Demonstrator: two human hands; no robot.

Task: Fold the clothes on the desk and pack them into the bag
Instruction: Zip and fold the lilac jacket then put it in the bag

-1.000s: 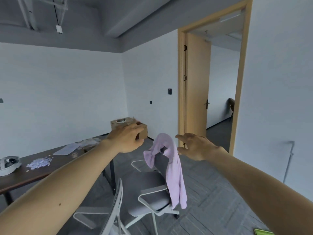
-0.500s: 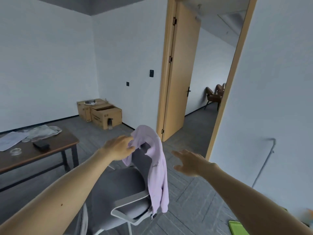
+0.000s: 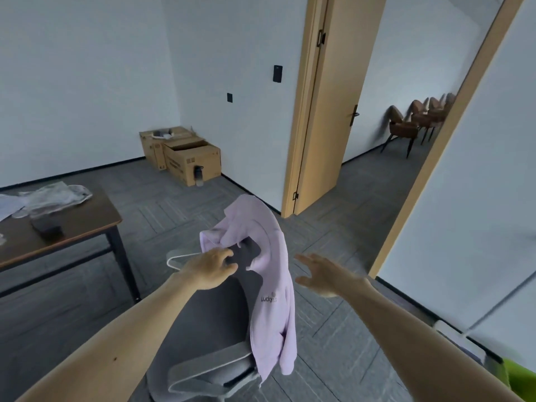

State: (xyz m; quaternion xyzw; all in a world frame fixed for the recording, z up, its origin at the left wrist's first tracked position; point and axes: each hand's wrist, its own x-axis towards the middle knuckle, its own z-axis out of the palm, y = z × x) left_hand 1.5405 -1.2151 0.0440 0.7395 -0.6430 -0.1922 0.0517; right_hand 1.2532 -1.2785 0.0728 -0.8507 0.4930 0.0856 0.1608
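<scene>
Lilac top [image 3: 272, 285] at left hand [image 3: 210, 269], fingers curled by chair [image 3: 220, 323] back, grip hard to make out | right hand [image 3: 322, 275] spread, empty, right of chair | top drapes over chair back | green item [image 3: 519, 378] cut off, right of chair

A lilac garment [image 3: 272, 314] with small lettering hangs draped over the back of a grey chair [image 3: 214, 320].

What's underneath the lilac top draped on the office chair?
The grey chair's backrest: a dark patch shows where the lilac top gapes. The backrest's top edge and the rest of it are covered, so anything else beneath cannot be seen.
</scene>
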